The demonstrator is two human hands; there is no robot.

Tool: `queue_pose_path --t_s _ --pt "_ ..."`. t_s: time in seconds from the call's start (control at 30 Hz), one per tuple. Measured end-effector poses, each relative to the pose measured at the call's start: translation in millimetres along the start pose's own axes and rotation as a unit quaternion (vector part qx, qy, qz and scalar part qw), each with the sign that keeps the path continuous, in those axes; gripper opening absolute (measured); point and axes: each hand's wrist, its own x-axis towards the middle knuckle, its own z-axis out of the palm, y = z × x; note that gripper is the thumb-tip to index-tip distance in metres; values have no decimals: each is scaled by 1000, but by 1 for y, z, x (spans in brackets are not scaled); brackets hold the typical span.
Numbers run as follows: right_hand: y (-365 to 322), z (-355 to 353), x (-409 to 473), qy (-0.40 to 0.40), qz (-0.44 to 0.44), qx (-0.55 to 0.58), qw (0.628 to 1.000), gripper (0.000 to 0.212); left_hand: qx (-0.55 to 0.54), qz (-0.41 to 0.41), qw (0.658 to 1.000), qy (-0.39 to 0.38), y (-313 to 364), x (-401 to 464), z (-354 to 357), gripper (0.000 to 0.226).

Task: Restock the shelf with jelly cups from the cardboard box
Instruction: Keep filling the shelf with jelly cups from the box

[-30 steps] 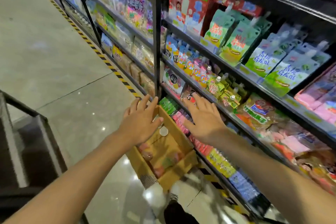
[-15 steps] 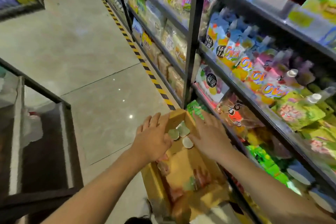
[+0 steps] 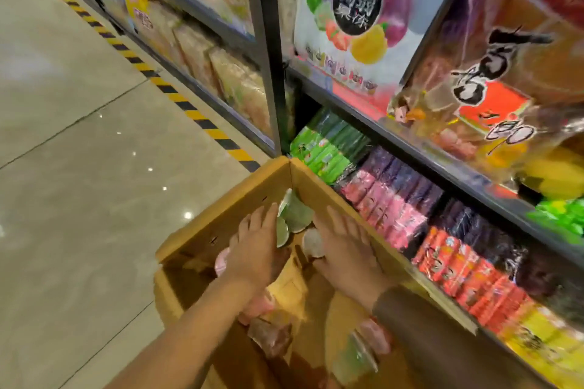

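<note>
step: we're reaching into cardboard box point(image 3: 319, 189) | left hand point(image 3: 256, 249), right hand point(image 3: 344, 246): grip spread flat, holding nothing | green jelly cups point(image 3: 292, 215) between grips | next: curl, lift to shelf point(image 3: 442, 164)

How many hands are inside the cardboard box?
2. The left hand and right hand both reach into the cardboard box, flanking green jelly cups at its far corner.

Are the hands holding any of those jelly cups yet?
Cannot be told. Both the left hand and right hand reach palm-down among green jelly cups; fingertips hidden.
</note>
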Motion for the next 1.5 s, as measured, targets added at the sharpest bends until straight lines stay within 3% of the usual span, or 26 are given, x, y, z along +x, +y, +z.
queue_pose_path --t_s 0.23,0.5,0.57,0.7,0.87,1.2,1.5 --pt "35 110 77 23 17 -3 1000 86 33 71 997 28 -41 101 85 101" --pt "63 183 116 83 39 -26 995 80 116 154 973 125 -52 137 121 95" --pt "67 189 119 95 39 -35 994 77 78 172 972 141 -54 140 126 90" --pt "67 194 124 103 48 -16 993 67 -62 133 980 135 -56 150 134 77" --pt "67 185 129 117 46 4 992 40 -100 95 978 159 -48 157 139 54" --pt "71 186 128 127 29 67 989 48 -279 98 928 225 -40 163 160 42" --pt "65 155 87 114 39 179 976 57 -270 168 922 223 -45 112 126 40"
